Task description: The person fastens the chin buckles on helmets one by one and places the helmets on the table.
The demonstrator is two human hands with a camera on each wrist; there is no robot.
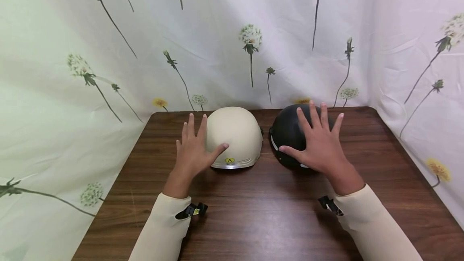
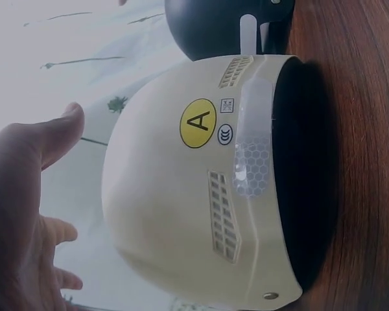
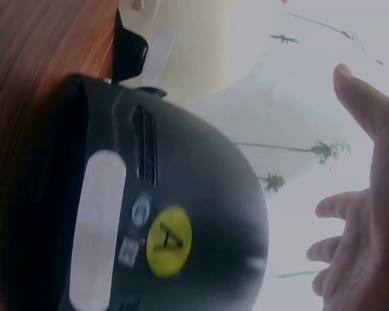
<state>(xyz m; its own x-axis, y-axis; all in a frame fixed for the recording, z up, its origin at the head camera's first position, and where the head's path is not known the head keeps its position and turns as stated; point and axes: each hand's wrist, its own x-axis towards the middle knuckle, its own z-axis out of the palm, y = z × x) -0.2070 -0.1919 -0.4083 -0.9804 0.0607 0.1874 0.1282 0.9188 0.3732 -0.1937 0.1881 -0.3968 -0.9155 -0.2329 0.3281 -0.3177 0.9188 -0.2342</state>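
Two helmets rest side by side, dome up, at the back of the brown wooden table. The cream helmet, on the left, has a yellow round "A" sticker and a reflective strip, clear in the left wrist view. To its right sits the black helmet, whose own yellow "A" sticker shows in the right wrist view. My left hand, fingers spread, hovers in front of the cream helmet's left side. My right hand is spread in front of the black helmet, hiding part of it. Gaps show between each hand and its helmet in the wrist views.
The wooden table has its back edge against a white curtain printed with dandelions, which also hangs along both sides. A dark strap device is on my left wrist, and another on my right.
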